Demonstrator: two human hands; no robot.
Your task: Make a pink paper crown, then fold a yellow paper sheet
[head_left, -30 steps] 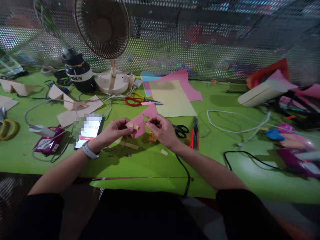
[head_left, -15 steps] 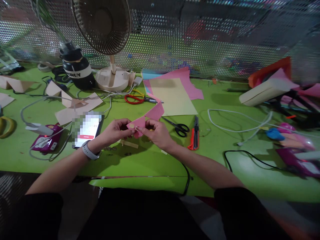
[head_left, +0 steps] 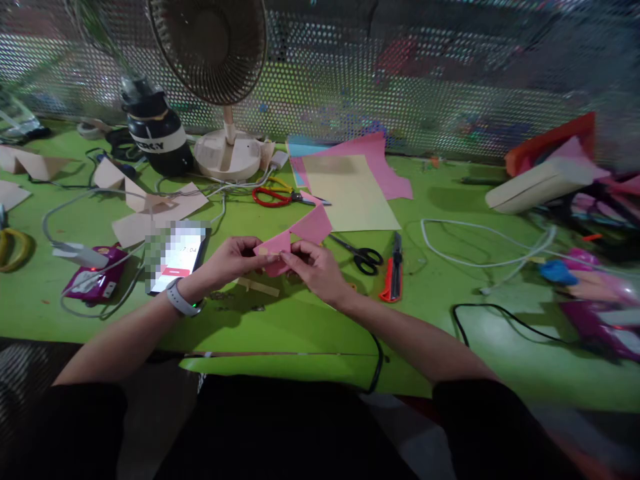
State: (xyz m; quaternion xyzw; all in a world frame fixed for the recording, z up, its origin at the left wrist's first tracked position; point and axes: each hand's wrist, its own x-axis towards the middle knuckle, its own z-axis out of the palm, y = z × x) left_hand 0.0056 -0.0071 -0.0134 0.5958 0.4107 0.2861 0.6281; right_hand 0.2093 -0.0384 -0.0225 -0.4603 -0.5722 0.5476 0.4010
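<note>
A folded pink paper piece (head_left: 313,225) is held above the green table between both hands. My left hand (head_left: 239,257) pinches its left part, thumb on the near side. At its lower middle, my right hand (head_left: 316,268) grips with thumb and fingertips, close to the left thumb. Something small shows at the fingertips, too small to make out. Below the hands lies a thin beige strip (head_left: 257,287). Black scissors (head_left: 367,259) and a red utility knife (head_left: 393,273) rest to the right of my right hand. Red-handled scissors (head_left: 274,196) lie beyond the paper.
Cream and pink sheets (head_left: 353,193) lie behind the hands. A fan (head_left: 227,155), a black bottle (head_left: 159,140) and a phone (head_left: 176,259) stand or lie to the left. White cable (head_left: 480,265) loops at right, near a rolled cream paper (head_left: 525,187).
My left thumb has moved right along the pink paper, closer to my right fingertips. The view has shifted slightly, so the table items appear a little further right.
</note>
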